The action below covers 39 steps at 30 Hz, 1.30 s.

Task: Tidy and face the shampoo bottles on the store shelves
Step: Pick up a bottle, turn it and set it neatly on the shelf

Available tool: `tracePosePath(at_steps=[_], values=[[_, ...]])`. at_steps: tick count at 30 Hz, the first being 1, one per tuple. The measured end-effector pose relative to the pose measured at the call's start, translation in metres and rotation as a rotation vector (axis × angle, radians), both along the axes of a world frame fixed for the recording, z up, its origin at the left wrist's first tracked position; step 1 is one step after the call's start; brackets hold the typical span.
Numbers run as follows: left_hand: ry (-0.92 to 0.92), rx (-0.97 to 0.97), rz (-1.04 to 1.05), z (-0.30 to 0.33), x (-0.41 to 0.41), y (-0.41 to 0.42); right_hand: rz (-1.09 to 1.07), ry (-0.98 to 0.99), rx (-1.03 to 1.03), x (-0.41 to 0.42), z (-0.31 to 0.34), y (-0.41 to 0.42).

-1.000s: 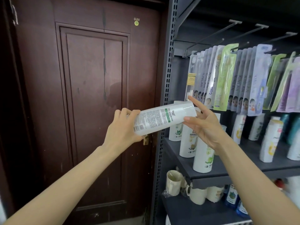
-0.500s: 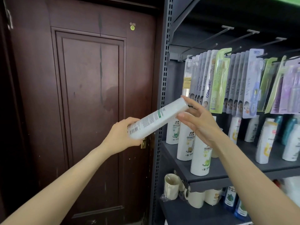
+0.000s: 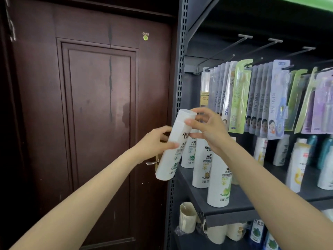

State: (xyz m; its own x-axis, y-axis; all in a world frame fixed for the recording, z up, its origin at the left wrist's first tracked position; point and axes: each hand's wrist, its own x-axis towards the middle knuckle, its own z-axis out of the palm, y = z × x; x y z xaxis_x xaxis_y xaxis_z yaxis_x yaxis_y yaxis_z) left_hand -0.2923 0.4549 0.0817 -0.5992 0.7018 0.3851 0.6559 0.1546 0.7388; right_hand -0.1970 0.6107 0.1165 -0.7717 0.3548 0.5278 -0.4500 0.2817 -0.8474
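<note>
I have a white shampoo bottle in both hands, held in the air just off the left end of the shelf, in front of the grey slotted upright. It is nearly upright, its cap end tilted up and to the right, and its printed front with the green leaf art faces me. My left hand grips the bottle around the middle from the left, fingers curled behind it and the thumb lying across the label. My right hand pinches the top at the cap, thumb on the near side and fingers curved over the far side. On the shelf just right of the held bottle stand three more white bottles of the same kind in a row that runs from the back toward the front edge, all upright with labels facing out. Further right along the shelf stand white and yellow bottles, somewhat blurred. Toothbrush packs hang from pegs above the shelf. Cream mugs sit on the lower shelf at its left end. To the left of the rack is a dark brown door with a metal handle partly hidden behind the held bottle.
</note>
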Motion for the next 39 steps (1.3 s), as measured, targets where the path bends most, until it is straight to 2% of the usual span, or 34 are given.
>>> tracePosePath(at_steps=[3,6,8,11,13,18,24,29,35,39], values=[[0.150,0.072,0.061,0.015,-0.005,0.022,-0.049,-0.022,0.039,-0.012,0.000,0.008],[0.100,0.096,0.038,0.014,-0.023,0.041,-0.116,-0.103,0.214,-0.024,0.006,0.025],[0.022,0.117,0.022,0.005,-0.040,0.054,-0.207,-0.180,0.437,-0.030,0.013,0.041],[-0.055,0.154,0.027,-0.009,-0.064,0.072,-0.451,-0.288,0.902,-0.039,0.020,0.064],[-0.082,0.163,0.019,-0.013,-0.078,0.083,-0.519,-0.382,1.051,-0.041,0.021,0.074],[-0.093,0.125,-0.046,-0.020,-0.105,0.110,-0.514,-0.568,1.127,-0.046,0.017,0.086],[-0.249,0.127,-0.144,-0.044,-0.118,0.139,-0.516,-0.564,1.115,-0.055,0.016,0.099],[-0.281,0.099,-0.210,-0.047,-0.120,0.157,-0.505,-0.555,1.136,-0.056,0.016,0.102],[-0.267,0.085,-0.202,-0.049,-0.124,0.165,-0.493,-0.530,1.097,-0.056,0.013,0.104],[-0.114,0.084,-0.118,-0.053,-0.125,0.163,-0.489,-0.542,1.092,-0.055,0.014,0.104]])
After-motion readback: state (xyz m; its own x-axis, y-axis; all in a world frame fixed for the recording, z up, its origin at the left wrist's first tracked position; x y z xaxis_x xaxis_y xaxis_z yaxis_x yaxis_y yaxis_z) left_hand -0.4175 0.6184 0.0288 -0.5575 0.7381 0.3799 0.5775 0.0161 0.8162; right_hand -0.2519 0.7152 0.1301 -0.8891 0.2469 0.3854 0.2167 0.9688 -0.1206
